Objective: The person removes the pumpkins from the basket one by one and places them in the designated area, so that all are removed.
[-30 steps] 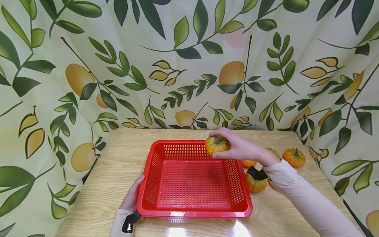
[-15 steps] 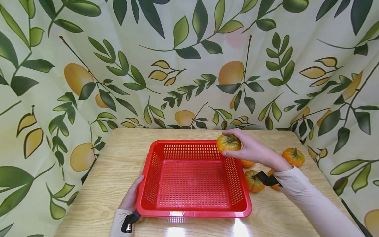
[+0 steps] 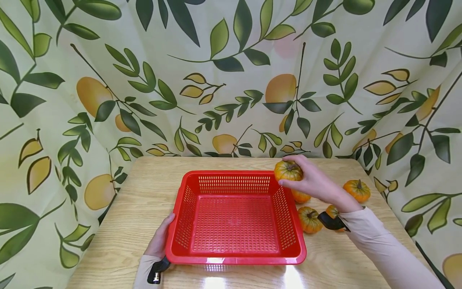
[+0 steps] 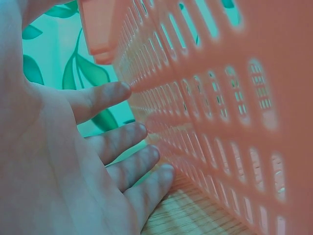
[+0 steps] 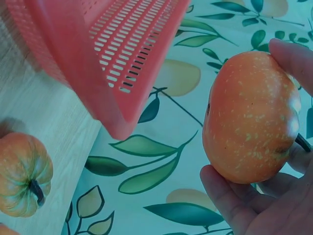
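Observation:
A small orange pumpkin [image 3: 287, 170] with green streaks is held in my right hand [image 3: 313, 181], raised over the far right corner of a red plastic basket [image 3: 236, 261]. In the right wrist view, thumb and fingers grip the pumpkin [image 5: 252, 117] from opposite sides, its dark stem toward the palm. The bottom of the basket shows bare in the head view. At the basket's left side is my left hand [image 3: 159, 240]. The left wrist view shows its fingers [image 4: 142, 161] fairly straight, tips right at the slotted wall [image 4: 215, 112].
Several more pumpkins sit on the wooden table to the right of the basket: one close by its wall [image 3: 309, 220], one behind it [image 3: 300, 196], one partly under the right wrist [image 3: 332, 210], one farther right [image 3: 356, 190]. A leaf-patterned cloth [image 3: 223, 120] hangs around the table.
My right hand has moved rightward with the pumpkin, from above the basket's inside to its far right corner. The left hand and the basket have stayed in place.

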Demonstrator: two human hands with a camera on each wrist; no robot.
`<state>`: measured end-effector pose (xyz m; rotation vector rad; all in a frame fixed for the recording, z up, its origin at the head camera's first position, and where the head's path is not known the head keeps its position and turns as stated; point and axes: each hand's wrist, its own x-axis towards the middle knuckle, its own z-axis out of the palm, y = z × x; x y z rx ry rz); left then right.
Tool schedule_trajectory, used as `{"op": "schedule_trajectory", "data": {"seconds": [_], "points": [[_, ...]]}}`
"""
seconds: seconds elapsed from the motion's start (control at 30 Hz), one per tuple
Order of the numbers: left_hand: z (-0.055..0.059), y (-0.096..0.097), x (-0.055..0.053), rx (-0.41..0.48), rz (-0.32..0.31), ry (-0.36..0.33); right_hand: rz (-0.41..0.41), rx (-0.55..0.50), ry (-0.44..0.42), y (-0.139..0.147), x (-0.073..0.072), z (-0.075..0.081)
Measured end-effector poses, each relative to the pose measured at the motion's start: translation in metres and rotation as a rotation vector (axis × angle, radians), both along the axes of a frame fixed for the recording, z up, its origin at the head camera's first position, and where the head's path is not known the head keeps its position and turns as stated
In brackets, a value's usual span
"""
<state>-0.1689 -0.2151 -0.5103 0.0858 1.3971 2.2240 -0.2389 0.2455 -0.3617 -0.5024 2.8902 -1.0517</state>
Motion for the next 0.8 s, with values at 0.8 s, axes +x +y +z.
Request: {"op": "schedule_trajectory", "data": {"seconds": [0.8], "points": [[-0.002,-0.001,0.000,0.014,0.001,-0.002,-0.101,0.032,-0.010,0.052,0.016,0.005]]}}
